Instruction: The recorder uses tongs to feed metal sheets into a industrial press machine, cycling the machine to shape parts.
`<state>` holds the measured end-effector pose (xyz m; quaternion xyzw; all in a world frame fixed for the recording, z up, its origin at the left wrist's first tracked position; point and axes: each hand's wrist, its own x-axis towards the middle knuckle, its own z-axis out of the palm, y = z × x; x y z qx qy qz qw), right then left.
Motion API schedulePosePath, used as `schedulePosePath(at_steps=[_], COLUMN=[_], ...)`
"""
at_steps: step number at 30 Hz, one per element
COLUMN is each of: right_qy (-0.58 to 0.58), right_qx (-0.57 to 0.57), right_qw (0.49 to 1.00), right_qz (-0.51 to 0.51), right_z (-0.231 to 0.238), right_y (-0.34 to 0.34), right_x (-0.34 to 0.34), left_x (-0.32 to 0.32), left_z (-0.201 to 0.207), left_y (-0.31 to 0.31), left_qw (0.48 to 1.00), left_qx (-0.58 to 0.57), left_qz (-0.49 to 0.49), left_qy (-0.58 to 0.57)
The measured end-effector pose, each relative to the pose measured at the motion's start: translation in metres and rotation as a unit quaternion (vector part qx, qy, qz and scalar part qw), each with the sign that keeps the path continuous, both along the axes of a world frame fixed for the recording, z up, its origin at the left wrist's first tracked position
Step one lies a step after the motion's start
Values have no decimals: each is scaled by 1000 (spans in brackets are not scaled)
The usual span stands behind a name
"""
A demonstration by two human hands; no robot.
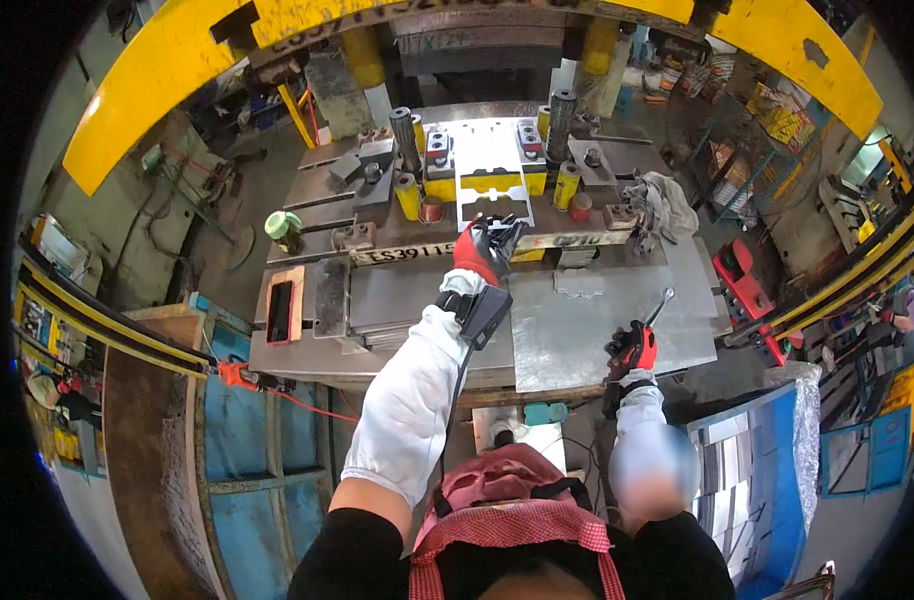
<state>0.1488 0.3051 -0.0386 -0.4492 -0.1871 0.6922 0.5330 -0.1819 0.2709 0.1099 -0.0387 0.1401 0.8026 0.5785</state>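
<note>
"Cluttered workshop (pixel 262 180) around the die (pixel 440 188), steel counter (pixel 287 357) in front. Left hand (pixel 489 246)?"

"Out at the die's near side, by the bright cutout plate (pixel 492 150) lying on it. Cannot tell the state of the fingers (pixel 510 231), gripping or merely touching."

"Right hand (pixel 632 350)?"

"Nearer than the die and to its right, with fingers curled around a ring-ended tool (pixel 667 296)."

"More?"

"Phone (pixel 281 311) left of the die, grey rag (pixel 664 204) to its right."

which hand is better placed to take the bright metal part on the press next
Left, most likely. The left hand is at the near edge of the bright metal part; whether it grips is unclear. The right hand is farther away, nearer the body, and appears to hold a slim metal tool.
</note>
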Motion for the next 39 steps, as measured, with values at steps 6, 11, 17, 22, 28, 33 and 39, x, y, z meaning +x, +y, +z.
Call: schedulePosePath(at_steps=[6,11,17,22,28,33,39], right_qy=[2,-40,-163,-228,-164,-137,-209], right_qx=[14,126,256,402,251,393,352], right_qw=[1000,990,942,822,828,831,881], right_qz=[-4,48,144,334,474,368,239], right_z=[-2,1,87,200,228,205,152], right_y=[-1,-10,-28,29,141,93,22], right_x=[6,12,-30,-151,-244,-249,-71], left_x=[-11,-7,-7,-18,1,-40,-73], left_z=[-12,-10,-4,-24,-12,-23,-2], left_y=[9,12,-1,-8,15,-54,-267], left_qw=[985,998,998,968,996,916,303], left_qx=[132,23,33,228,67,25,-56], left_qz=[-101,-54,-52,-92,-50,52,152], left_qy=[-32,12,11,50,18,397,939])
